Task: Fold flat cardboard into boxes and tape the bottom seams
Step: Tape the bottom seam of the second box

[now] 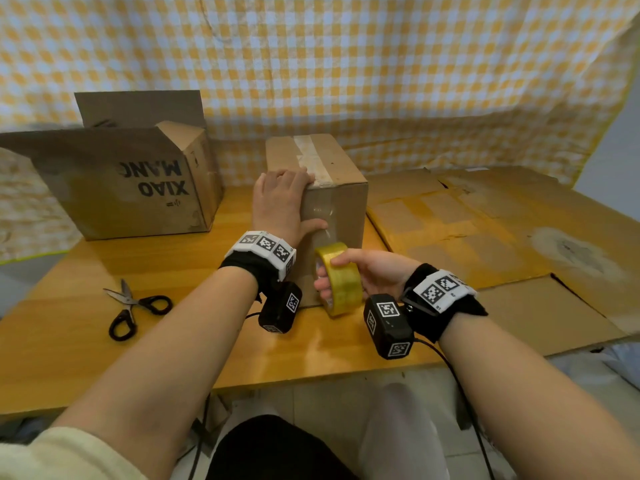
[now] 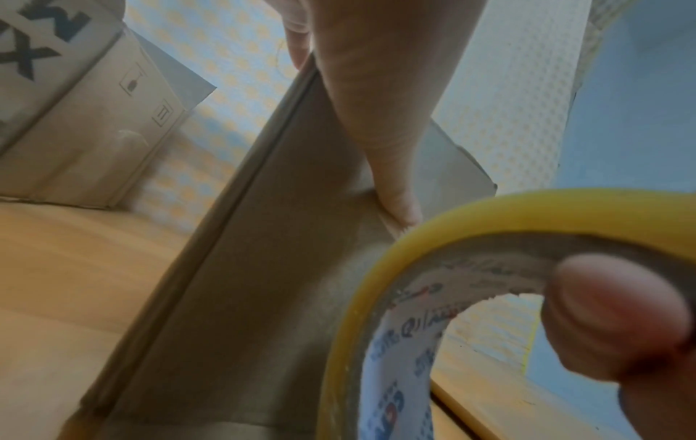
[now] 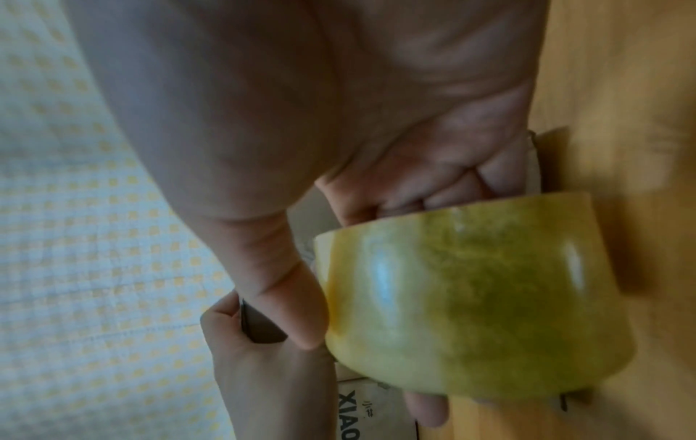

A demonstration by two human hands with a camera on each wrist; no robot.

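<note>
A small brown cardboard box (image 1: 343, 199) stands on the wooden table (image 1: 86, 348), with an old strip of tape (image 1: 311, 157) along its top seam. My left hand (image 1: 294, 202) grips its near left top corner, fingers over the top and thumb (image 2: 376, 119) pressed on the front face, where shiny clear tape lies. My right hand (image 1: 346, 263) holds a yellow tape roll (image 1: 343, 282) against the lower front of the box, thumb on the rim and fingers (image 2: 610, 321) through the core. The wrist views show the box (image 2: 263, 268) and the roll (image 3: 471, 297) close up.
A larger open box printed XIAO MANG (image 1: 121, 188) sits at the back left. Black-handled scissors (image 1: 135, 306) lie on the table to the left. Flattened cardboard sheets (image 1: 485, 230) cover the right side. A yellow checked cloth (image 1: 346, 64) hangs behind.
</note>
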